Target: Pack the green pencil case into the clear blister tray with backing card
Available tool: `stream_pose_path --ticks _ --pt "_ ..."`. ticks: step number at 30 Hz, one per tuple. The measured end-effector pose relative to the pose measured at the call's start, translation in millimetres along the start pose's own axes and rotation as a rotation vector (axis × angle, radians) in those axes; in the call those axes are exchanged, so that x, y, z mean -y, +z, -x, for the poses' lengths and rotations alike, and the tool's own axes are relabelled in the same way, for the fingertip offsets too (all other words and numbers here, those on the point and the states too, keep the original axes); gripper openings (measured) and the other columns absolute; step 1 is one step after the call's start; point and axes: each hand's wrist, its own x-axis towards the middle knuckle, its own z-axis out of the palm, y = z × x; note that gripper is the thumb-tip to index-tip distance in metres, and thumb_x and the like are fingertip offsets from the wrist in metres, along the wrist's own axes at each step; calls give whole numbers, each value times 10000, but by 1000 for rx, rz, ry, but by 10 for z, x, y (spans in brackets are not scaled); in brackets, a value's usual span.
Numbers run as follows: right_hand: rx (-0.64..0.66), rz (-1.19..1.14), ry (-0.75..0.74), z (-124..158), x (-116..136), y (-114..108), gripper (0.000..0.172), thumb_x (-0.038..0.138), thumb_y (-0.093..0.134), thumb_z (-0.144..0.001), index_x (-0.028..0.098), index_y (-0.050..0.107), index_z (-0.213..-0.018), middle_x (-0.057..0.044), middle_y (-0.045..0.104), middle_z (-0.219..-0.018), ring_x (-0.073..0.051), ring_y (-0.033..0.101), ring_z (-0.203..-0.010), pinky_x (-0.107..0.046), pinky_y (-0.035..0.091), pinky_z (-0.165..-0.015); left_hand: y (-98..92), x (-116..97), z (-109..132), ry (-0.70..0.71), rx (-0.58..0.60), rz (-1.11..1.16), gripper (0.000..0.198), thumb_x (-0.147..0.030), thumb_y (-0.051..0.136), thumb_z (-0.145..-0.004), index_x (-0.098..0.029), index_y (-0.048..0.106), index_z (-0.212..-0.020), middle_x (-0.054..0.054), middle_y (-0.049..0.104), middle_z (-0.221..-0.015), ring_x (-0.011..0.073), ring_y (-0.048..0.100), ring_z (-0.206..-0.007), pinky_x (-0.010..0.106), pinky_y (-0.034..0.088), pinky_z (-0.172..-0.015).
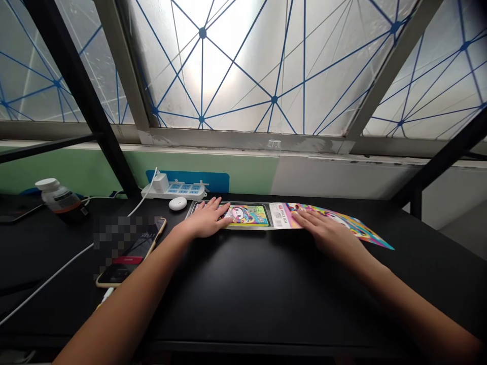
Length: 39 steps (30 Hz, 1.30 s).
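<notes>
Toward the back of the black desk, my left hand (207, 218) lies palm down with fingers spread on a clear plastic tray (271, 223). Inside the tray is a colourful cartoon-printed packet (249, 215), its left part covered by that hand. Joined to or lying against the tray's right side is a bright printed card (280, 215) with a white label area. My right hand (323, 225) rests flat on this card, fingers stretched out and pointing left. The card's right end (375, 238) runs out past the hand and looks slightly bent.
On the left a phone (131, 258) lies with a cable plugged in. Behind it are a white round case (177, 204) and a white power strip (178, 190) with a charger. A white-capped bottle (61, 200) stands far left. Black metal posts (87, 101) flank the desk (243, 294).
</notes>
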Motion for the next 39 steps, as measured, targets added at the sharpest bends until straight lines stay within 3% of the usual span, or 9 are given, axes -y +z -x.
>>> stream_pose_path --ticks 6,10,13,16,19,23,30,36,39 --pt "-111 50 210 148 230 -500 565 28 407 -872 120 528 -1416 -169 582 -1402 -361 529 -1308 -581 482 -1045 54 -151 -51 -39 -99 23 729 -652 292 -963 -186 381 -1518 176 208 -1620 327 138 -1511 565 176 -1173" --pt "-60 -48 24 70 895 -634 545 8 392 -866 125 582 -1363 -140 592 -1395 -329 539 -1305 -527 482 -1066 71 -242 -74 -36 -163 53 611 -548 375 -971 -169 487 -1436 187 307 -1587 322 221 -1494 548 227 -1165" --pt "30 -173 -170 -17 1440 -529 498 42 394 -896 82 579 -1357 -176 551 -1425 -346 543 -1296 -538 474 -1062 106 -286 -77 -11 -189 58 543 -507 407 -977 -178 522 -1393 183 345 -1572 309 256 -1485 544 241 -1163" --pt "125 -367 -247 -196 1699 -336 460 237 424 -984 105 520 -1414 -173 540 -1445 -344 498 -1338 -571 399 -1108 157 -348 -75 12 -214 43 505 -481 404 -993 -170 542 -1367 186 371 -1561 314 274 -1480 552 241 -1163" --pt "193 -558 -269 -460 1635 -171 478 369 417 -1016 138 516 -1422 -152 539 -1457 -294 471 -1365 -509 337 -1158 202 -424 -73 33 -217 -14 501 -460 380 -1013 -158 528 -1385 184 372 -1564 324 287 -1474 545 240 -1169" --pt "218 -773 -274 -676 1436 -94 407 281 398 -1024 200 566 -1386 -98 560 -1446 -213 452 -1378 -405 283 -1191 234 -477 -67 44 -209 -86 516 -446 332 -1033 -152 495 -1425 163 369 -1571 324 286 -1475 539 243 -1174" --pt "345 -916 -242 -625 1292 -147 433 325 491 -999 224 535 -1418 -70 509 -1498 -208 419 -1407 -374 230 -1214 200 -463 -43 56 -206 -102 512 -450 315 -1037 -166 486 -1428 152 378 -1570 311 305 -1469 536 269 -1164" --pt "364 -931 -249 -621 1233 -128 441 301 496 -994 228 520 -1429 -84 469 -1525 -232 411 -1414 -421 265 -1199 132 -426 -14 46 -213 -88 463 -448 355 -1021 -192 546 -1355 147 431 -1541 306 360 -1442 525 297 -1149" --pt "285 -915 -268 -609 1262 -108 387 280 505 -989 218 579 -1364 -93 545 -1463 -228 479 -1361 -406 346 -1154 123 -421 -2 47 -207 -92 465 -446 346 -1023 -190 542 -1357 155 421 -1545 312 357 -1443 534 296 -1146"
